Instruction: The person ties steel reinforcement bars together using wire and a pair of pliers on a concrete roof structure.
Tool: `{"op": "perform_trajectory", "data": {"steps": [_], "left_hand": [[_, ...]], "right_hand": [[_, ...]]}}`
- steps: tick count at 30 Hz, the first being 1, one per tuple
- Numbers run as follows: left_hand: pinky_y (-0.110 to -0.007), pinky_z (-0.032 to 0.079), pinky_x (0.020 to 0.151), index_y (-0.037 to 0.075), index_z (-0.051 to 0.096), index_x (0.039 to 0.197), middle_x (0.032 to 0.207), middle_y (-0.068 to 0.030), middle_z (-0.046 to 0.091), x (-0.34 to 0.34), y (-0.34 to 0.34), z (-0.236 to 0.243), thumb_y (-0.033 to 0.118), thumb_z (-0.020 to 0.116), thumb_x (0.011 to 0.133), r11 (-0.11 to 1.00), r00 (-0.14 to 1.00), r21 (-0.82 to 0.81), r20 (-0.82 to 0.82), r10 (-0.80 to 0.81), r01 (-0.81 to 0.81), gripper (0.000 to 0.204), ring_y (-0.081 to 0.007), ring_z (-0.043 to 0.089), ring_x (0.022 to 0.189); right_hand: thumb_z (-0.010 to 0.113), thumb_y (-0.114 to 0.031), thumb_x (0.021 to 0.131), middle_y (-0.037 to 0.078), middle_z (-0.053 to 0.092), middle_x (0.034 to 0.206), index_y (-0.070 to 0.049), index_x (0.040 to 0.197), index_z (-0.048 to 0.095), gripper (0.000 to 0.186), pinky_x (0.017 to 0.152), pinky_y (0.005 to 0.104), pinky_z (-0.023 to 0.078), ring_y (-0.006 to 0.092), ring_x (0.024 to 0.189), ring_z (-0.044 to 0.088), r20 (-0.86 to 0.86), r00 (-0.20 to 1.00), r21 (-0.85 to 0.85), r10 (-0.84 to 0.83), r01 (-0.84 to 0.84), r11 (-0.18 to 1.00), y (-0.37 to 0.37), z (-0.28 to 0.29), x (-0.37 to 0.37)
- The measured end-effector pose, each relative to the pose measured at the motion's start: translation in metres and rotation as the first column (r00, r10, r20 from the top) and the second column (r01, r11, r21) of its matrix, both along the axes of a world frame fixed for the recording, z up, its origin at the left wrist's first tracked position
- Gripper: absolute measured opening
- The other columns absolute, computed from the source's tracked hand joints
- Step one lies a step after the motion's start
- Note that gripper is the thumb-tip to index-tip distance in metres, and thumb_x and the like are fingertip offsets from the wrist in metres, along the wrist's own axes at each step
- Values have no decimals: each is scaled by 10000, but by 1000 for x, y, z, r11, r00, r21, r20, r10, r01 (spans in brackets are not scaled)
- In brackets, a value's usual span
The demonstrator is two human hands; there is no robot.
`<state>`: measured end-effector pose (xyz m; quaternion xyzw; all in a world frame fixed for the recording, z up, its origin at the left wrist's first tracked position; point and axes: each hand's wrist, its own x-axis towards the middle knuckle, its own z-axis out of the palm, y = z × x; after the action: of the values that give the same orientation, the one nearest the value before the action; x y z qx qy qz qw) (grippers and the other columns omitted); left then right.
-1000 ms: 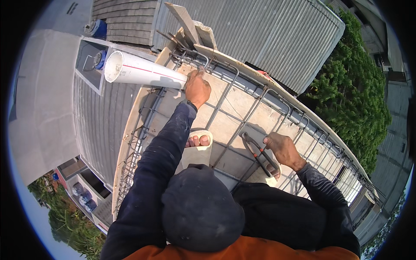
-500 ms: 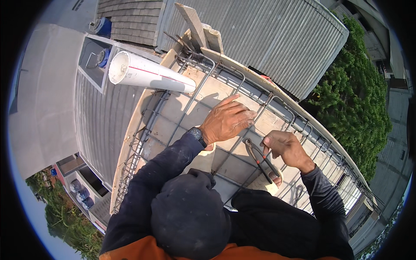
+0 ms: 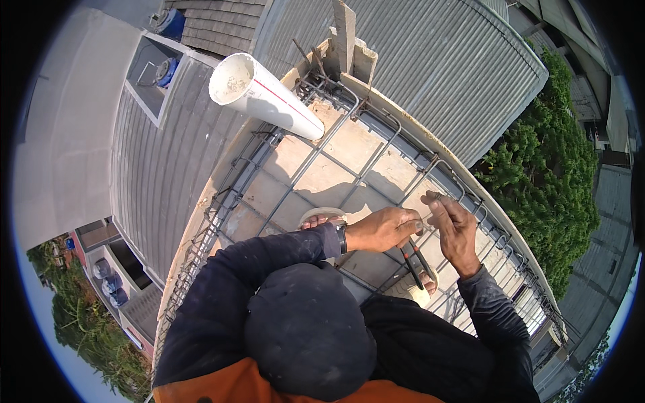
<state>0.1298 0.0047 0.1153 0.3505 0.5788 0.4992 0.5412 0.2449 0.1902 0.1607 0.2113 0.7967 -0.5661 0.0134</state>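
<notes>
My left hand (image 3: 384, 230) is closed, fingers curled in toward the thumb; whatever it may pinch is too small to make out. A pair of pincers (image 3: 418, 263) with dark handles and orange-red bands lies just below it, its jaws hidden behind that hand. Close by on the right, my right hand (image 3: 455, 232) is raised with its fingers stretched upward and to the left, apart from the left hand. Both hands are over a grid of steel reinforcing bars (image 3: 365, 168) laid across pale boards (image 3: 282, 161).
A white plastic pipe (image 3: 282, 104) with a red line stands tilted at the far left corner. Wooden form boards (image 3: 386, 107) edge the bars, with upright planks (image 3: 344, 37) at the back. Corrugated roofing (image 3: 430, 60) lies beyond. My feet, one in a pale sandal (image 3: 403, 287), rest among the bars.
My left hand has gone from spread fingers to a closed grip and moved right, over the pincers' jaws. My right hand has opened from a pinch, its fingers extended. The view has shifted slightly.
</notes>
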Motion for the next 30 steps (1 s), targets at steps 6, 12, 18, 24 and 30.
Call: {"op": "perform_trajectory", "data": {"steps": [6, 12, 18, 24, 30], "left_hand": [[-534, 544, 840, 40, 718, 1113, 1001, -208, 747, -28, -14, -5, 335, 565, 1073, 992, 859, -104, -512, 10, -73, 335, -444, 709, 959], [-497, 544, 935, 68, 618, 1372, 1322, -188, 669, -64, -26, -5, 448, 693, 1011, 742, 519, 278, -568, 639, -609, 529, -352, 649, 1256], [-388, 522, 1079, -42, 480, 1545, 1369, -163, 633, -26, -13, -21, 595, 653, 1034, 936, 808, -131, 477, 348, -326, 835, -240, 611, 1298], [-284, 539, 879, 43, 693, 1142, 971, 3, 668, -22, -9, -25, 568, 664, 1044, 973, 858, -34, 466, 217, -228, 535, -100, 652, 958], [-290, 590, 906, 43, 673, 1186, 1004, -9, 686, -15, -20, -47, 461, 716, 1040, 965, 650, -126, 719, 247, -229, 445, -107, 690, 966]], "right_hand": [[714, -159, 968, 102, 762, 1037, -38, 1138, 760, 214, 849, 442, 568, 336, 986, 668, 190, 897, 622, 399, -425, 658, 1, 0, -13], [660, -361, 1070, 88, 785, 961, 4, 1112, 743, 377, 627, 347, 561, 192, 681, 705, 344, 939, 49, -14, -4, 999, 28, -19, 2], [669, -354, 1069, 137, 791, 917, -20, 1132, 774, 356, 610, 361, 554, 240, 625, 708, 302, 942, -2, 150, -157, 988, -11, -1, -29], [683, -299, 1057, 223, 745, 879, -58, 1125, 779, 268, 711, 458, 555, 384, 775, 738, 211, 919, 140, 333, -366, 920, -19, 2, -28], [633, -282, 1073, 225, 736, 898, -58, 1168, 732, 262, 730, 503, 559, 439, 826, 716, 194, 872, 61, 450, -469, 881, -17, 1, -33]]}}
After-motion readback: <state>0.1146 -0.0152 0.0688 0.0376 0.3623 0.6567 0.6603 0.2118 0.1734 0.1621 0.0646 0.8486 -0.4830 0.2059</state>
